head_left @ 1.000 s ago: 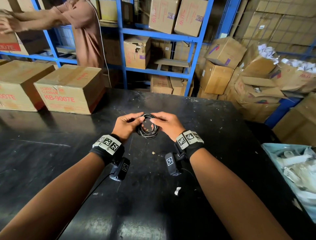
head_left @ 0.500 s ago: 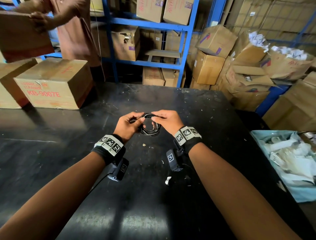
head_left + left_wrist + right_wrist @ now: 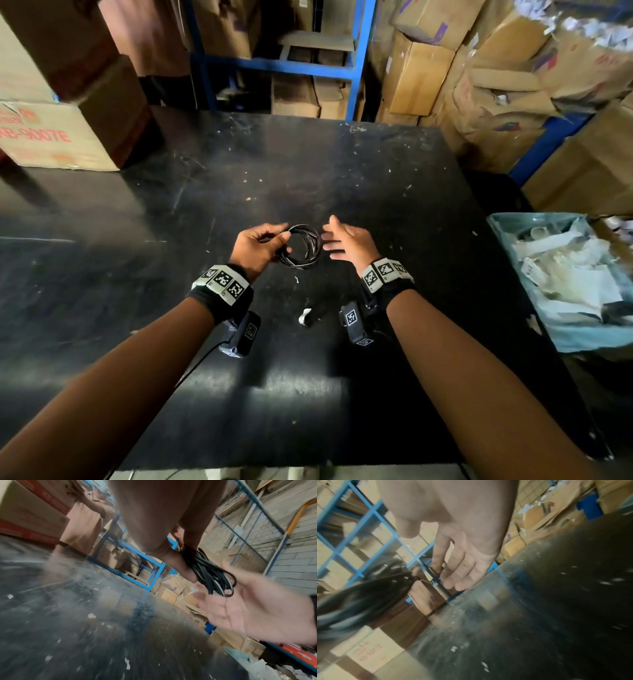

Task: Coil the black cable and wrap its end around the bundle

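Black cable (image 3: 301, 246) coil pinched in left hand (image 3: 257, 247) grip — right hand (image 3: 349, 240) spread, apart (left wrist view shows the palm).

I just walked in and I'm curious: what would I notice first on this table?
Probably the black cable, coiled into a ring and held above the middle of the dark table. The left hand grips its left side, while the right hand hovers open beside it, not touching. Next, the cardboard box with red print at the table's far left.
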The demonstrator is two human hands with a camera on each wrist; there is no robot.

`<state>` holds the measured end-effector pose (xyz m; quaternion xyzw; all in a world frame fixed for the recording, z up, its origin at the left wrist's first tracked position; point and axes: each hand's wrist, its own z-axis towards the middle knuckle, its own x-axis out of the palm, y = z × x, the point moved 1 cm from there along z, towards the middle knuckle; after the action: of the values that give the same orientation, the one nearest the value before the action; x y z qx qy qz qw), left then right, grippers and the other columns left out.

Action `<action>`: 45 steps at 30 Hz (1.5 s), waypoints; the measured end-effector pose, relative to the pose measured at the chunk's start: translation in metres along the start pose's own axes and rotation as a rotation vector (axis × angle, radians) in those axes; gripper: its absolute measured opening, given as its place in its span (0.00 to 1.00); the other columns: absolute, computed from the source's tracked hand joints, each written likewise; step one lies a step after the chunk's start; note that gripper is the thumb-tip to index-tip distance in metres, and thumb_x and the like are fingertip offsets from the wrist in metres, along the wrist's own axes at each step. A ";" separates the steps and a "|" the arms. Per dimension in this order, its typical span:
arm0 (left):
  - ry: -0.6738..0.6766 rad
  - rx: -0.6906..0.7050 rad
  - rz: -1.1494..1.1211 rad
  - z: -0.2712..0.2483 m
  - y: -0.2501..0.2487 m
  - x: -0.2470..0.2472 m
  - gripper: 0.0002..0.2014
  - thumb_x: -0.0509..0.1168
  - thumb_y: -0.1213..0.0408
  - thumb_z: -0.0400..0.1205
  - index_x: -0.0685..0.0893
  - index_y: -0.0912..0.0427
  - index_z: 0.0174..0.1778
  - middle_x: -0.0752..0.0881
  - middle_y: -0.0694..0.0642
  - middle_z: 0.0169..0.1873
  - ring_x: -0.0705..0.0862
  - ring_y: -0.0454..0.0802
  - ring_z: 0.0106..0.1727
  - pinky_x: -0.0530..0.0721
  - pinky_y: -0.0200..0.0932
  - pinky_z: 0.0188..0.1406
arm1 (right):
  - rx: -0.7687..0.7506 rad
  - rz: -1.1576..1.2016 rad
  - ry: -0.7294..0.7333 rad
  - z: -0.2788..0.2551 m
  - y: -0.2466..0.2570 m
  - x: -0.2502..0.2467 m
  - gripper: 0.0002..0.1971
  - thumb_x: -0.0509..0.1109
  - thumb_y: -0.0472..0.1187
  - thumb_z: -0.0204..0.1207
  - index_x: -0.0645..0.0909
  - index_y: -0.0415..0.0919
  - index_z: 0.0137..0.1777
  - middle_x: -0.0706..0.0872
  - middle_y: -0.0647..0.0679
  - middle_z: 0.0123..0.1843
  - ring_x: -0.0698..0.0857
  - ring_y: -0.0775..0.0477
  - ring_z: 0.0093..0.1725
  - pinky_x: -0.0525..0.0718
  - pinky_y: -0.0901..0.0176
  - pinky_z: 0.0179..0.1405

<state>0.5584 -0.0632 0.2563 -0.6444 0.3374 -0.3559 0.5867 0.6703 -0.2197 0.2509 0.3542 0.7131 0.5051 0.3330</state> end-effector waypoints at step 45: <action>-0.101 -0.001 0.075 0.008 -0.012 -0.043 0.11 0.68 0.72 0.77 0.84 0.65 0.55 0.84 0.56 0.31 0.84 0.40 0.22 0.84 0.35 0.23 | -0.269 -0.378 -0.161 -0.009 0.020 0.030 0.18 0.77 0.54 0.60 0.81 0.38 0.30 0.84 0.47 0.22 0.79 0.53 0.24 0.81 0.55 0.32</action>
<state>0.5433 -0.0212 0.2649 -0.6487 0.3315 -0.3007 0.6155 0.6504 -0.1937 0.2693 0.2060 0.6641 0.4944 0.5216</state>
